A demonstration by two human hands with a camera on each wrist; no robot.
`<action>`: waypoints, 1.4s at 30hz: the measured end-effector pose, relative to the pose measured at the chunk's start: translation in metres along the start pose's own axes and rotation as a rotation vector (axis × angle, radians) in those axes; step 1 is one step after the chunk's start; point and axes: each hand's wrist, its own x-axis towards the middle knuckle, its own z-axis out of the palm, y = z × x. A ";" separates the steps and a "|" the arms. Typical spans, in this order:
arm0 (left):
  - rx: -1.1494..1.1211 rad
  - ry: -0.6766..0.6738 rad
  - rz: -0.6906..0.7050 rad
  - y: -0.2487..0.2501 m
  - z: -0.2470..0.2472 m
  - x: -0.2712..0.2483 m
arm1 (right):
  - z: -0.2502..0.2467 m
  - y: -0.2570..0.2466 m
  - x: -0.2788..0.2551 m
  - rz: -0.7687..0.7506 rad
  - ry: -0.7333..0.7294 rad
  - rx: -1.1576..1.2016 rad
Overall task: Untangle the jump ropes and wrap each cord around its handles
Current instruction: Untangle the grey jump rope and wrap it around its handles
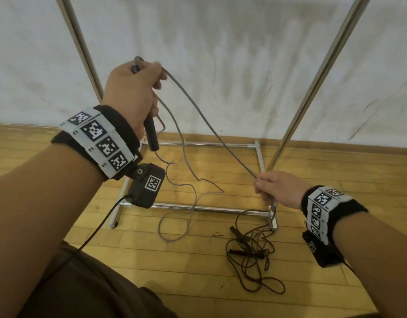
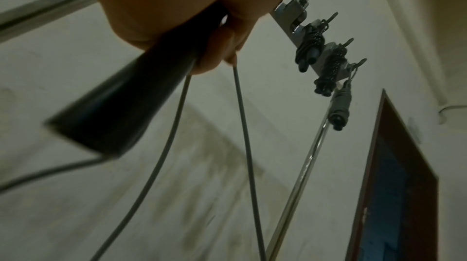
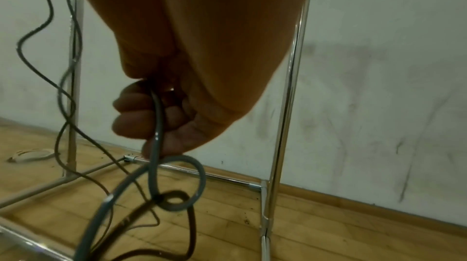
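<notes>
My left hand [image 1: 138, 88] is raised and grips the black handles [image 1: 152, 136] of the grey jump rope upright; the handle [image 2: 121, 109] sticks out below the fist. The grey cord [image 1: 202, 118] runs from that hand down to my right hand [image 1: 271, 187], which grips the cord [image 3: 158, 117] low on the right. Below the right hand the grey cord is looped through a brown cord [image 3: 177, 197]. More grey cord [image 1: 175, 198] trails in loops on the floor. The brown jump rope [image 1: 250, 251] lies in a tangled heap on the floor with its dark handles.
A chrome rack stands ahead, with slanted uprights [image 1: 312, 88] and a base frame [image 1: 197, 207] on the wooden floor. Wrapped jump ropes [image 2: 310, 45] hang from hooks on its top bar. A white wall is behind. A dark door [image 2: 394, 185] is off to the right.
</notes>
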 end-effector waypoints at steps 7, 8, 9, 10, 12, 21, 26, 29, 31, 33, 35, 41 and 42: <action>0.498 -0.385 -0.158 -0.036 0.010 -0.010 | -0.008 -0.033 -0.005 -0.060 0.009 -0.035; 0.531 -0.498 -0.136 -0.038 0.015 -0.016 | -0.011 -0.042 -0.008 -0.092 0.015 -0.020; 0.562 -0.610 -0.113 -0.039 0.021 -0.022 | -0.014 -0.052 -0.012 -0.126 0.022 0.001; 0.588 -0.715 -0.097 -0.039 0.027 -0.028 | -0.016 -0.061 -0.016 -0.158 0.028 0.029; 0.635 -0.888 -0.060 -0.037 0.038 -0.040 | -0.022 -0.078 -0.025 -0.227 0.039 0.119; 0.356 -0.836 -0.005 -0.018 0.048 -0.041 | -0.042 -0.088 -0.047 -0.383 0.160 0.387; 0.102 -0.590 0.034 -0.010 0.042 -0.028 | -0.040 -0.072 -0.036 -0.375 0.177 0.416; -0.059 -0.445 0.009 -0.004 0.033 -0.019 | -0.034 -0.056 -0.031 -0.344 0.157 0.350; -0.151 -0.349 0.003 0.000 0.026 -0.014 | -0.029 -0.043 -0.026 -0.294 0.126 0.268; -0.204 -0.256 -0.012 0.003 0.021 -0.011 | -0.023 -0.030 -0.021 -0.220 0.072 0.216; -0.229 -0.178 -0.021 0.005 0.017 -0.010 | -0.017 -0.018 -0.017 -0.149 0.031 0.209; 0.002 -0.101 -0.074 -0.013 0.006 -0.001 | -0.002 0.008 -0.012 0.049 -0.012 -0.002; 0.110 -0.140 -0.113 -0.019 0.003 0.001 | -0.001 0.010 -0.011 0.083 -0.035 -0.022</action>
